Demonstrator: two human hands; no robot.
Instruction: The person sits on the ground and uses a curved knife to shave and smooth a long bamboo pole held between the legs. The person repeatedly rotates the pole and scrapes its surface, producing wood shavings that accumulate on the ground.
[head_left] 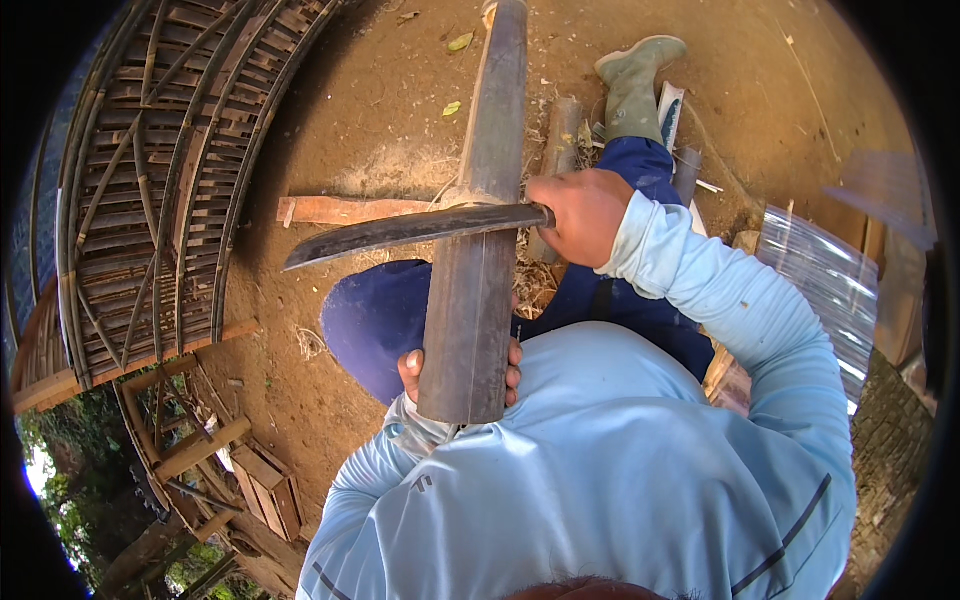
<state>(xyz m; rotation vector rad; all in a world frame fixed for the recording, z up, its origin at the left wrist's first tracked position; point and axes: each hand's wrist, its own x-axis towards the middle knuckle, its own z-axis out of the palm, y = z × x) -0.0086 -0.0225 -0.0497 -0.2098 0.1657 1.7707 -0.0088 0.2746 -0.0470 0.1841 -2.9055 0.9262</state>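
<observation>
Your left hand [462,368] grips one smooth, curved bamboo slab [480,230]; across it, your right hand [580,215] holds one long dark metal blade [410,230].

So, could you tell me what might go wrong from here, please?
The left hand grips the bamboo pole just below the long blade; a slip could bring the edge onto those fingers. The blade, held by the right hand, also sits above the blue-trousered knee, so a glancing stroke might reach it.
</observation>
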